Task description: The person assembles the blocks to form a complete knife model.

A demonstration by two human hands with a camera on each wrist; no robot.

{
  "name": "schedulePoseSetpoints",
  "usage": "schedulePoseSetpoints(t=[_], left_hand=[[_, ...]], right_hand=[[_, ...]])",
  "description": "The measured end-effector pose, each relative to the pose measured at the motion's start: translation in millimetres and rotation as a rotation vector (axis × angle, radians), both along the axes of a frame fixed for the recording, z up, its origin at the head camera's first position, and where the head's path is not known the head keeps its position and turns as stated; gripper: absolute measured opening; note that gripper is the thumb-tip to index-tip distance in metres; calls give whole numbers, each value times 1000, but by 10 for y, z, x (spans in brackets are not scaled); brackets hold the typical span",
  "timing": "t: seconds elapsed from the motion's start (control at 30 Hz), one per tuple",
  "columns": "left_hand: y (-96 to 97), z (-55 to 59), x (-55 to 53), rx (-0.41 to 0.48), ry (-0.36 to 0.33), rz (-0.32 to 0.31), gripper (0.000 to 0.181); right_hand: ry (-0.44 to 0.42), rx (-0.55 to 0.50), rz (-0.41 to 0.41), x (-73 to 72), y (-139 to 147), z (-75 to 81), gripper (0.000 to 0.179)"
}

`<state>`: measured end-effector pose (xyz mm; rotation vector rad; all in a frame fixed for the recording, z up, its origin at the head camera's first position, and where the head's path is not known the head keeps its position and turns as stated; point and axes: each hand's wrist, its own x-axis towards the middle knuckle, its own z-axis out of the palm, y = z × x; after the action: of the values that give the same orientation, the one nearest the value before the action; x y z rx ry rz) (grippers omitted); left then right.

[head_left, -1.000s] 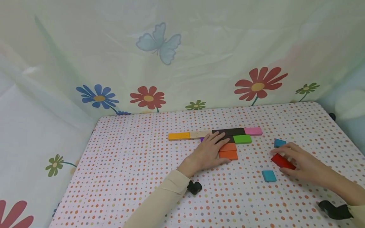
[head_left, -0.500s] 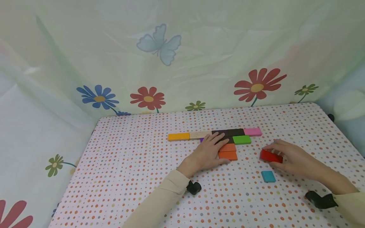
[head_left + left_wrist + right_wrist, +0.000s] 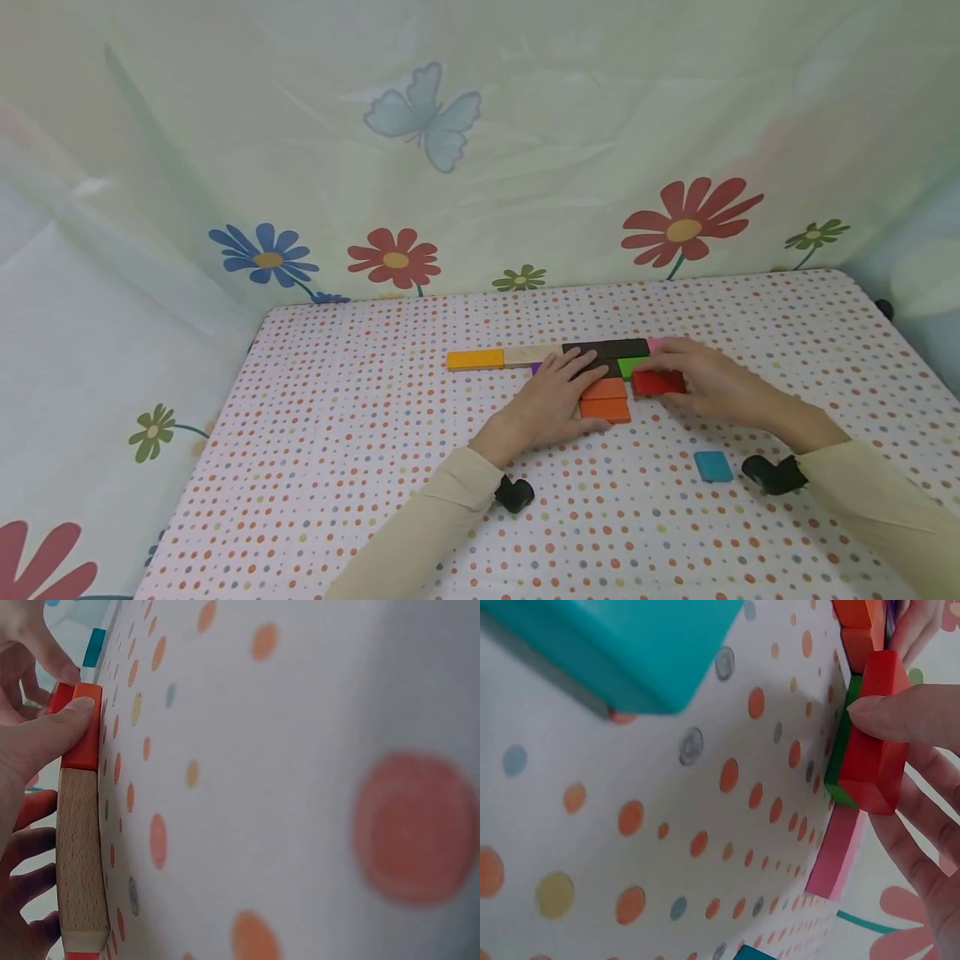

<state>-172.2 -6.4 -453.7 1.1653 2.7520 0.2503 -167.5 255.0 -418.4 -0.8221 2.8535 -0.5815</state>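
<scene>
My right hand (image 3: 720,387) pinches a red block (image 3: 658,383) between thumb and fingers, just right of the orange blocks (image 3: 606,408) and in front of a green block (image 3: 630,367). In the right wrist view the red block (image 3: 874,742) overlaps the green one (image 3: 843,761), beside a pink block (image 3: 834,851); whether it touches them I cannot tell. Across the block layout rests my left hand (image 3: 547,404), fingers spread. Its thumb touches an orange block (image 3: 84,742) in the left wrist view, above a wooden block (image 3: 81,847). The left palm hides several blocks.
A yellow block (image 3: 476,359), a plain wood block (image 3: 531,356) and black blocks (image 3: 606,347) form the back row. One teal square block (image 3: 712,467) lies apart, nearer the front. Another blue block (image 3: 751,953) shows at the right wrist view's bottom edge. The dotted tabletop (image 3: 337,442) meets a flowered curtain.
My right hand has carried the red block leftward from beside the blue pieces to the green and orange blocks, turning it nearly level with the rows. My left hand has stayed in place.
</scene>
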Motion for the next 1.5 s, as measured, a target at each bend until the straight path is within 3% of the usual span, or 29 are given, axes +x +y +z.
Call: schedulePoseSetpoints(t=[0.27,0.57,1.0,1.3,1.5], left_hand=[[4,13,5,-4,-8,7,79],[33,18,27,-19,-3,3,80],[10,29,22,-10,4,3,79],[9,18,20,-3,-7,6,79],[2,14,16,1,-10,5,79]], right_hand=[[1,4,18,-14,-45,-39,45],[66,15,53,-6,-72,-89,40],[88,50,26,-4,-94,-97,39],[86,-83,-2,11,18,-77,35],[102,-190,-118,-45,369,-9,34]])
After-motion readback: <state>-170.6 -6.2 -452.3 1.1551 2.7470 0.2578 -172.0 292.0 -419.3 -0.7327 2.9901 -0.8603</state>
